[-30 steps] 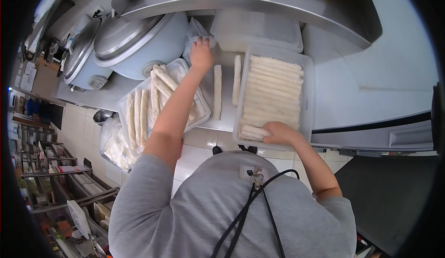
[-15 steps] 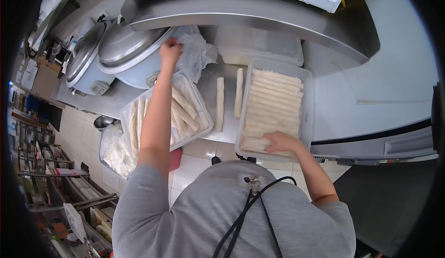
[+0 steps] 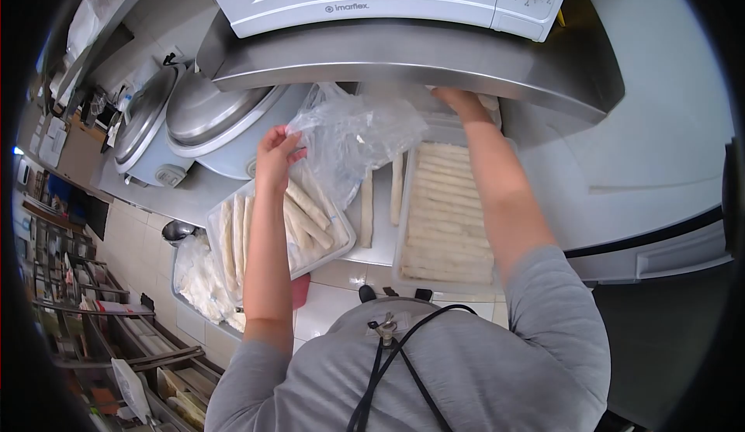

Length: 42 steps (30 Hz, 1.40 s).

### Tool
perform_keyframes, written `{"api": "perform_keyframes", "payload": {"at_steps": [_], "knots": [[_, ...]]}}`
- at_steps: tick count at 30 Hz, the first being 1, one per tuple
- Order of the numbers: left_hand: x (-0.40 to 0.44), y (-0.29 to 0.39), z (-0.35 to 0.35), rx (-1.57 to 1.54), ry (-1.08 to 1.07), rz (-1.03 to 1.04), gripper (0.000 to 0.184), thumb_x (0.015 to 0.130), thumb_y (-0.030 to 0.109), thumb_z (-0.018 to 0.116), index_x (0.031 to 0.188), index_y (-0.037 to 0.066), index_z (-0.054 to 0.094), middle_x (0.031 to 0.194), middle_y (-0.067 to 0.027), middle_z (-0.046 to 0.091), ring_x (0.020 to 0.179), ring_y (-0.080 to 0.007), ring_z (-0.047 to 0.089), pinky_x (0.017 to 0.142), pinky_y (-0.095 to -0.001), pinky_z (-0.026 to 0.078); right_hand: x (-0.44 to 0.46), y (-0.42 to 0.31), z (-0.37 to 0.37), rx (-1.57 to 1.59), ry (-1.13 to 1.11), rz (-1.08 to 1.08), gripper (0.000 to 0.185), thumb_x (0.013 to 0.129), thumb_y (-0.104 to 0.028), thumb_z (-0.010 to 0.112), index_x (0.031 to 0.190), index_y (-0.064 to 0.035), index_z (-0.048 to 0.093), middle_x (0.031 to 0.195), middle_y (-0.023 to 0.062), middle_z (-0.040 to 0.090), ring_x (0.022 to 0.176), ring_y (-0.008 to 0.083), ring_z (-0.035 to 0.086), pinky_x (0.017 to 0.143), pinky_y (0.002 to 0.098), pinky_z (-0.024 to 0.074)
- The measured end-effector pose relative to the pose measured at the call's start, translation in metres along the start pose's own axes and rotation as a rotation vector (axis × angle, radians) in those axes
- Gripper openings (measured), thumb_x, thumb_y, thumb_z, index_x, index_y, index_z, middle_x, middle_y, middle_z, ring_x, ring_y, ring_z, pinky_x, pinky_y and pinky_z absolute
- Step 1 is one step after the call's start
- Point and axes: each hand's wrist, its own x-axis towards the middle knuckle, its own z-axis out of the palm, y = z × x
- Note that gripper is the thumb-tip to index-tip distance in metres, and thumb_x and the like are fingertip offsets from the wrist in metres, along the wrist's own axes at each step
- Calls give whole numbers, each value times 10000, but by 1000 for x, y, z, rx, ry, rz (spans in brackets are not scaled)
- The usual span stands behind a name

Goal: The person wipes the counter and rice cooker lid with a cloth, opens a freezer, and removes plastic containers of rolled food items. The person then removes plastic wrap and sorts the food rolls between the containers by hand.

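Left hand [image 3: 279, 155] has the near edge of a clear plastic sheet [image 3: 358, 128] pinched in its fingers, left of and partly behind the roll tub [image 3: 448, 285]. Sheet is spread loosely toward the tub's back left corner, not laid over its rolls. Right hand [image 3: 458, 100] is behind the roll tub, at the clear container [image 3: 448, 130], fingers partly hidden under the shelf [image 3: 388, 56]; can't tell whether it grasps anything.

Progress, my read: top layer of tub rolls [image 3: 446, 215] looks done, side by side from back to front. Left over: two loose rolls [image 3: 366, 213] on the counter [image 3: 379, 253] just left of the roll tub, plus tray rolls [image 3: 309, 203] lying unsorted in the tray [image 3: 350, 234] further left.

Counts: roll tub 1, tray 1, clear container 1, plastic sheet 1, loose rolls 2. Tub rolls about a dozen in view, right arm covers some ends, lower layers can't be seen. Tray rolls at least five, left arm blocks the rest. Cookers [image 3: 211, 114] 2, far left of the roll tub; microwave [image 3: 372, 5] 1, on the shelf behind it.
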Motion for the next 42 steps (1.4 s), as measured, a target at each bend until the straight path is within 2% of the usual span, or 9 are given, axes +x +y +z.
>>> {"api": "perform_keyframes", "payload": {"at_steps": [10, 18, 20, 24, 26, 31, 34, 36, 42], "knots": [[-1, -24, 21, -78, -166, -164, 85, 808, 132, 613, 856, 90, 556, 789, 23, 533, 706, -86, 514, 646, -263, 475, -133, -46, -31, 1539, -380, -7, 402, 801, -48, 580, 1195, -89, 508, 1231, 31, 472, 966, 129, 533, 824, 252, 422], [66, -51, 76, -180, -381, -274, 185, 809, 70, 590, 977, 16, 535, 959, -53, 555, 825, -144, 560, 763, -268, 465, -255, -11, -148, 1131, -152, 311, 429, 736, 109, 495, 1111, -80, 585, 1110, 48, 542, 878, 101, 501, 731, 214, 421], [57, -48, 115, -308, -303, 25, 360, 783, 102, 625, 1103, 7, 491, 1151, -123, 468, 1002, -197, 508, 847, -309, 435, -284, -10, -146, 1043, -93, 367, 437, 739, 107, 492, 1113, -99, 587, 1087, 45, 545, 862, 104, 499, 725, 217, 420], [-43, -66, 145, 624, -443, 773, 595, 657, 252, 723, 1176, 104, 473, 1322, -188, 287, 1210, -384, 308, 954, -427, 339, -339, -9, -117, 926, -104, 517, 449, 734, 97, 493, 1109, -130, 592, 987, 65, 549, 821, 137, 508, 720, 231, 419], [-109, -72, 144, 919, -779, 856, 610, 634, 283, 728, 1167, 110, 486, 1331, -174, 292, 1198, -388, 320, 966, -462, 317, -360, -10, -97, 809, -78, 441, 455, 724, 95, 499, 1106, -134, 593, 956, 80, 543, 808, 153, 517, 713, 239, 423], [-116, -169, 135, 1455, -776, 1224, 641, 605, 372, 716, 1132, 84, 492, 1307, -158, 344, 1172, -377, 344, 965, -497, 285, -367, -12, -103, 737, -211, 532, 431, 706, 86, 517, 1083, -105, 597, 942, 100, 539, 826, 192, 540, 732, 252, 439], [-89, -116, 167, 1349, -960, 800, 595, 637, 361, 696, 1106, 69, 478, 1239, -151, 403, 1130, -362, 377, 927, -510, 312, -337, 0, -124, 769, -87, 533, 403, 725, 78, 516, 1098, -60, 578, 1011, 94, 535, 881, 175, 539, 764, 254, 443], [-90, -79, 182, 1043, -683, 1119, 523, 662, 327, 685, 1065, 70, 472, 1194, -159, 437, 1075, -348, 426, 902, -493, 338, -308, -4, -147, 881, 119, 360, 382, 760, 74, 506, 1123, -34, 557, 1102, 81, 509, 919, 169, 538, 800, 261, 442], [-69, -59, 219, 840, -589, 1063, 596, 629, 349, 715, 1073, 48, 458, 1257, -192, 383, 1117, -376, 400, 908, -464, 346, -276, -32, -203, 1421, 251, 210, 418, 790, 74, 500, 1201, -3, 486, 1254, 70, 422, 994, 162, 531, 865, 264, 423]]}}
